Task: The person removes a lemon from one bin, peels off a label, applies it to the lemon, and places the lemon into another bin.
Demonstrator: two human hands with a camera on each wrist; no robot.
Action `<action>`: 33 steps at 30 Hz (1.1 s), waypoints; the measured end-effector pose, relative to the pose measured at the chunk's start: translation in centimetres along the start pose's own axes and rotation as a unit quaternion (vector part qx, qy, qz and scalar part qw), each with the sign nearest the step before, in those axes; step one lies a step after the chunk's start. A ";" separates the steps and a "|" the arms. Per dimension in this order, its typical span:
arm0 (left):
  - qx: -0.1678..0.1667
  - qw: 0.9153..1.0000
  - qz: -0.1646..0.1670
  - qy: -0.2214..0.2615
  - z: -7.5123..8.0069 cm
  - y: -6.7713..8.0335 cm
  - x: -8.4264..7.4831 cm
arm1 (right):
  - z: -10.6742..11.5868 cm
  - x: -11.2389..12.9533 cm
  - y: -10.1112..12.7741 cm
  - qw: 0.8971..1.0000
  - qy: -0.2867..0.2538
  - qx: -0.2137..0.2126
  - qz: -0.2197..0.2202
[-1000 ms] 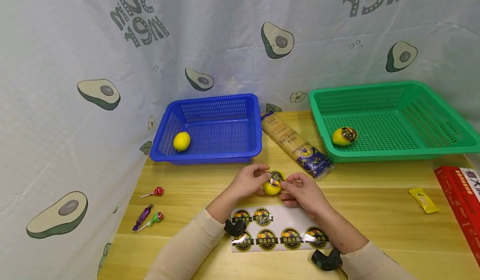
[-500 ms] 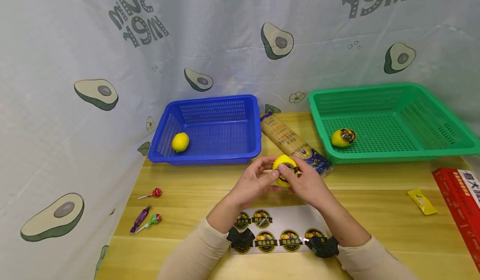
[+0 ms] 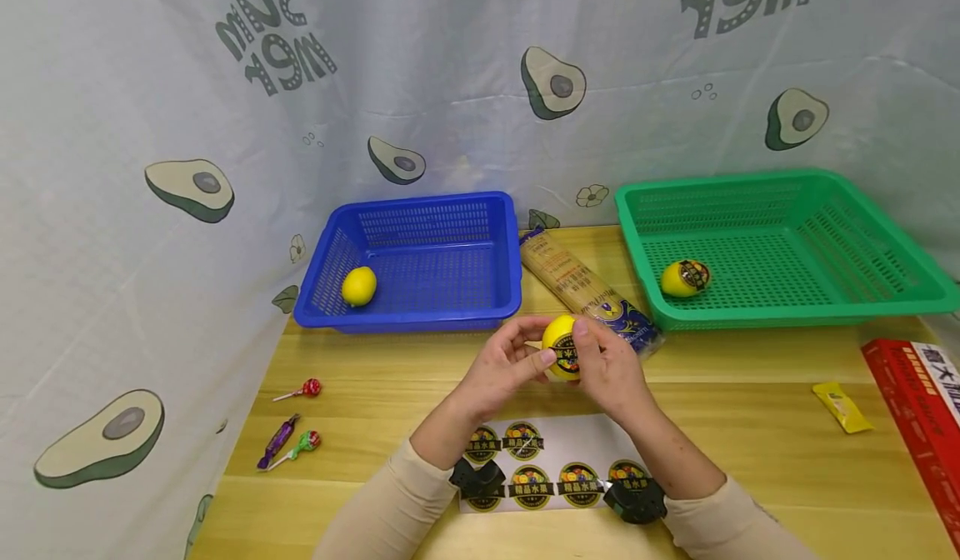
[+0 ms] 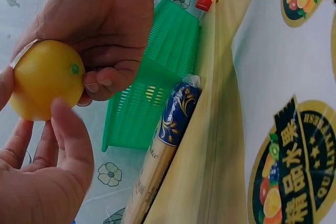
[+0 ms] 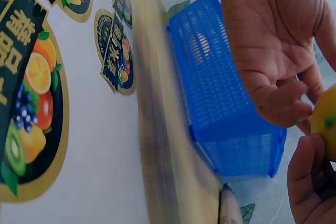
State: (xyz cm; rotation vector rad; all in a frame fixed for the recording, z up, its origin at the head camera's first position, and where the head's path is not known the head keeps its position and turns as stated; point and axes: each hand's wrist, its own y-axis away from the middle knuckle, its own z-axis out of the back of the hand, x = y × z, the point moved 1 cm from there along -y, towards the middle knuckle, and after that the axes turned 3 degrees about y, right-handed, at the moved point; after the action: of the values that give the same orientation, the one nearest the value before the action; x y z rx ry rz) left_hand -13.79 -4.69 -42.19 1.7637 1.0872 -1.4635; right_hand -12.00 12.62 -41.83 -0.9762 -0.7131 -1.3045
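Note:
Both hands hold a yellow lemon (image 3: pixel 557 331) up over the table, near the back edge of a sticker sheet. A round black-and-gold fruit label (image 3: pixel 566 353) lies on the side facing the head camera. My left hand (image 3: pixel 501 372) grips the lemon from the left, its thumb at the label's lower left. From the other side my right hand (image 3: pixel 613 374) holds it, thumb on the label's upper right edge. In the left wrist view the lemon's green stem end (image 4: pixel 75 69) shows. Several like labels remain on the white sheet (image 3: pixel 577 435) beneath the forearms.
A blue basket (image 3: pixel 420 323) with one lemon (image 3: pixel 359 286) stands back left. The green basket (image 3: pixel 795 314) at back right holds a labelled lemon (image 3: pixel 675 280). Between them lies a spaghetti pack (image 3: pixel 570 281). Wrapped sweets (image 3: pixel 279 442) lie left; a yellow packet (image 3: pixel 842 407) and red box (image 3: pixel 911 418) lie right.
The lemon has risen slightly and shifted right, turning in the hands. Fingers that held the label's edges now have thumbs pressing on it; the right thumb has slid up to its edge.

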 end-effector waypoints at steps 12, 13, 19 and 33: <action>-0.012 0.998 -0.025 -0.058 0.3 0.1 0.0 | 0.3 -0.1 -0.6 0.994 -0.088 0.045 -0.041; -0.015 0.998 -0.026 -0.057 0.3 0.1 0.0 | 0.2 -0.1 -0.6 0.993 -0.099 0.058 -0.033; -0.013 0.995 -0.038 -0.094 0.0 0.2 0.1 | -0.3 -0.5 -0.2 0.996 -0.078 0.033 0.017; -0.029 0.985 -0.035 -0.165 -1.0 0.9 0.9 | -2.8 -0.1 1.5 0.970 -0.031 -0.088 0.222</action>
State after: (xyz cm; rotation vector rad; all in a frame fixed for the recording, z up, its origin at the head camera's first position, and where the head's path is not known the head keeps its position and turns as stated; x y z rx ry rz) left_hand -12.45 -4.08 -42.87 1.3918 1.0121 -1.6777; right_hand -10.84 10.13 -43.40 -1.2426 -0.3947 -0.9546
